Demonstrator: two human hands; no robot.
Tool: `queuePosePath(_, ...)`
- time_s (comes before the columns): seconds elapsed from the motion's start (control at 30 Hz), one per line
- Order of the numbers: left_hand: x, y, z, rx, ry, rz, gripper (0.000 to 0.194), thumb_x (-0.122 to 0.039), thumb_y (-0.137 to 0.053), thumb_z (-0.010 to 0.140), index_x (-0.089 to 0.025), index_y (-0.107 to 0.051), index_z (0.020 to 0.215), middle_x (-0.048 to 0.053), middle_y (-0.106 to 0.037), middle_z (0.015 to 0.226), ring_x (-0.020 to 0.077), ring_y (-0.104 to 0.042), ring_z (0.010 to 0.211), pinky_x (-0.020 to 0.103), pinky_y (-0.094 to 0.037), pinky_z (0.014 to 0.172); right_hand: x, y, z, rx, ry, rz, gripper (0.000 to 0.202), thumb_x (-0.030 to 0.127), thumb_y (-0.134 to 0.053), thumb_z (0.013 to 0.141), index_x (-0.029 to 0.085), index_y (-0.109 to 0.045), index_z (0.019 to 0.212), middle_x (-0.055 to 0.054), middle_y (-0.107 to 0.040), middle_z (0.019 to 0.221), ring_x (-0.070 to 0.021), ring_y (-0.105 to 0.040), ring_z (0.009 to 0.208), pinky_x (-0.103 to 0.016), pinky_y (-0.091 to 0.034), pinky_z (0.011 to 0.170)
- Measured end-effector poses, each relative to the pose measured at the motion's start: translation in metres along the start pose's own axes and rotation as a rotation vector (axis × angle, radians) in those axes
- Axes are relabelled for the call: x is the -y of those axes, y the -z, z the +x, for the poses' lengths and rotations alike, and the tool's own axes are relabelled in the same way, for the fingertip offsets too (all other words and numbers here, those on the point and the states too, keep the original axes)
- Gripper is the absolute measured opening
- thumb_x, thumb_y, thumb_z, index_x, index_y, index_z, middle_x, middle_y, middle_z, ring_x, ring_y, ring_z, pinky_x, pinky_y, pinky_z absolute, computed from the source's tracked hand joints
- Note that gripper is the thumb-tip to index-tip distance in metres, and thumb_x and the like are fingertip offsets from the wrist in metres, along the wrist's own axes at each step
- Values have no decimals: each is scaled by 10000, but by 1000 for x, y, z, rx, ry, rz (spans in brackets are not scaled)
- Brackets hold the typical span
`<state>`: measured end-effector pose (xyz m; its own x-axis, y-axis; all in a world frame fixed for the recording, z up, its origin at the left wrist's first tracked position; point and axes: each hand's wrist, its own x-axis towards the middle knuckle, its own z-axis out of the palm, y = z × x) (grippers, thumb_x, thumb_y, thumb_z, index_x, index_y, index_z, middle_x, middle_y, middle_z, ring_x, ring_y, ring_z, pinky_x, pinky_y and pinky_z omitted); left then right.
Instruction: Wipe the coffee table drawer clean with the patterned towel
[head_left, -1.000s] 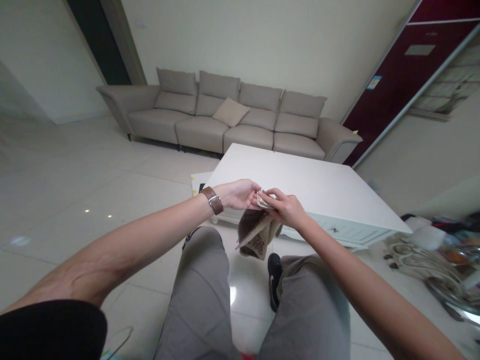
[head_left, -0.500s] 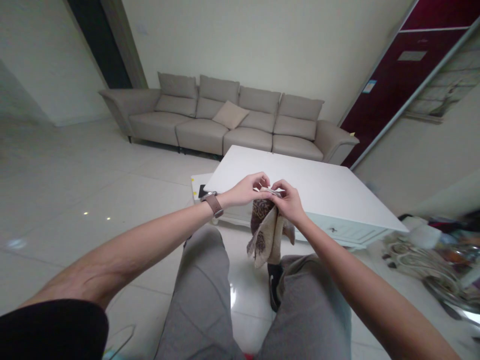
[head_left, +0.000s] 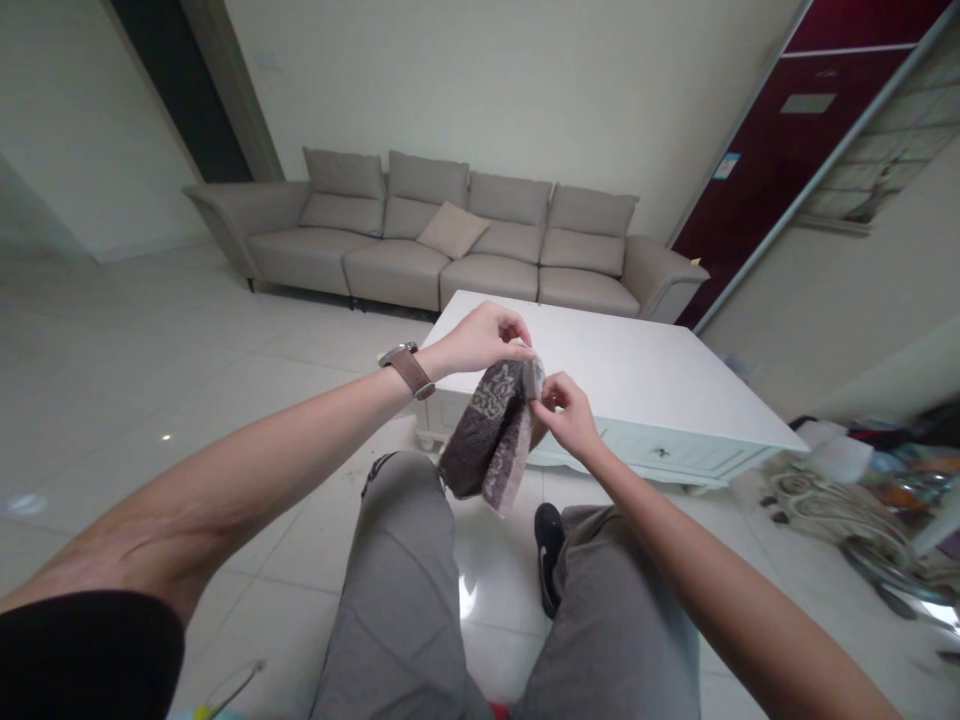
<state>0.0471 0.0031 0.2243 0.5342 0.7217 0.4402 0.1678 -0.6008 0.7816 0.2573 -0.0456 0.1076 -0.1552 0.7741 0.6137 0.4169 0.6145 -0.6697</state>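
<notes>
A brown-and-beige patterned cloth [head_left: 484,430] hangs in folds in front of the coffee table, above the floor between my knees. My left hand [head_left: 484,335], with a brown-strapped watch [head_left: 409,370] on its wrist, pinches the cloth's top edge between thumb and fingers. Lower and to the right, my right hand [head_left: 570,412] pinches the pale edge of the same cloth. Part of the cloth lies hidden behind the right fingers.
The white coffee table [head_left: 622,360] stands just beyond my hands. Behind it, a grey-brown sofa [head_left: 397,265] with a beige cushion [head_left: 452,231] runs along the wall. A black shoe [head_left: 550,560] is on the tiled floor below. Blurred clutter [head_left: 847,510] lies at the right.
My left hand has risen slightly and my right hand has dropped a little, so the cloth's top edge tilts. The cloth has swung left and shows more of its dark side.
</notes>
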Motion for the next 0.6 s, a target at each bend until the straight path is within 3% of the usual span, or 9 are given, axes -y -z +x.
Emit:
queuePosePath(0.13, -14, 11, 3, -26, 42, 71, 167, -243, -840, 669, -125, -739, 731, 11, -632, 613, 116, -529, 590, 262, -380, 568, 4, -10, -6, 50, 0, -24, 166, 333, -681, 855, 219, -563, 831, -12, -579, 859, -175, -533, 807, -308, -435, 734)
queuePosePath(0.23, -21, 19, 4, -50, 57, 87, 182, -250, -852, 665, -124, -742, 737, 16, -638, 626, 123, -538, 609, 267, -390, 580, 2, -16, -9, 74, -27, -88, 268, 398, -757, 794, 216, -566, 843, -13, -590, 870, -185, -527, 806, -317, -442, 747)
queuePosePath(0.4, -27, 28, 6, -77, 66, 93, 208, -254, -874, 661, -120, -741, 748, 26, -656, 655, 130, -569, 631, 262, -411, 576, -18, -20, -15, 234, -106, -134, 243, 323, -770, 740, 184, -692, 924, -61, -645, 1007, -228, -575, 930, -356, -479, 833)
queuePosePath(0.5, -27, 35, 10, -103, 71, 93, 210, -251, -875, 675, -120, -729, 749, 39, -666, 684, 137, -588, 650, 270, -441, 591, -29, -17, -17, 300, -162, -136, 159, 280, -758, 739, 173, -745, 856, -68, -655, 1002, -224, -593, 929, -349, -488, 830)
queuePosePath(0.6, -25, 46, 13, -141, 77, 94, 237, -253, -889, 668, -120, -711, 753, 43, -657, 699, 138, -591, 660, 273, -456, 597, -36, -5, -15, 428, -210, -38, 176, 340, -770, 757, 168, -766, 797, -60, -684, 978, -212, -613, 903, -329, -493, 804)
